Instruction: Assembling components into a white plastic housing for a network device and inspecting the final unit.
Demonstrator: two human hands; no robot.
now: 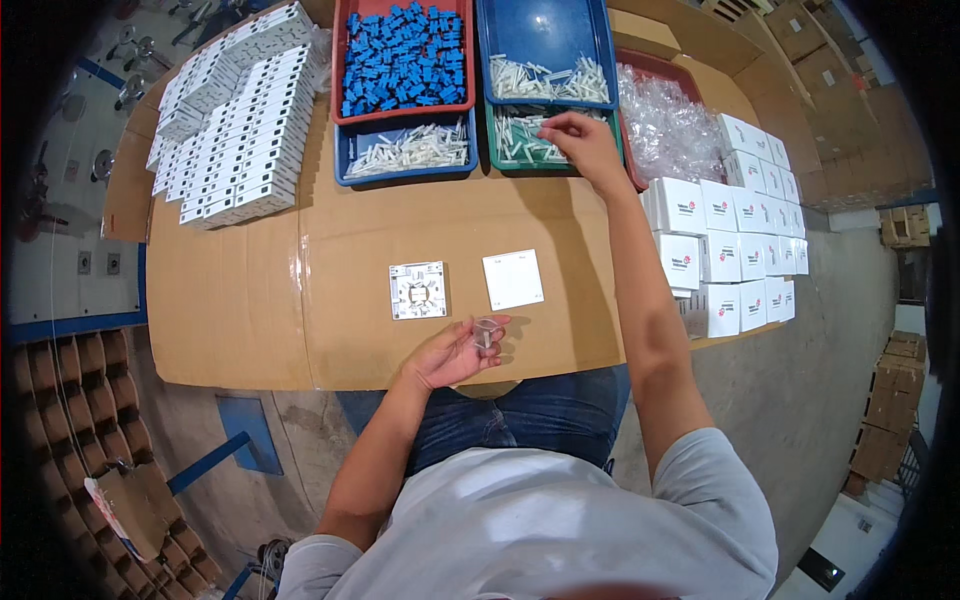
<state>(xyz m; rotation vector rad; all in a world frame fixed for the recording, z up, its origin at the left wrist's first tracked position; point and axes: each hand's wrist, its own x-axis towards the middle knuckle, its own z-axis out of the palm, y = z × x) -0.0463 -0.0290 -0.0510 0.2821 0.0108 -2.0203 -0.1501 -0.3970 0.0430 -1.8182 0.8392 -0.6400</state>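
Near the table's front edge, my left hand (pixel 447 356) is closed on a small clear plastic bag (pixel 487 334), which appears to have a pale piece inside. My right hand (pixel 584 146) reaches over the green tray (pixel 545 166) at the back, thumb and fingers pinched together. Whatever lies between those fingertips is too small to make out. Slim white plastic pieces (pixel 513 143) lie loose in that tray. Beyond my left hand, a square white frame (pixel 418 290) with a round metal-and-plastic centre rests on the cardboard. Beside it lies a flat white square plate (pixel 513 279), slightly turned.
Blue parts fill a red tray (pixel 338 80) at the back. White pieces lie in two blue trays (pixel 400 178). Clear bags (pixel 665 125) overflow another red tray. White boxes (pixel 720 258) are stacked at right; rows of white units (pixel 240 135) stand at left.
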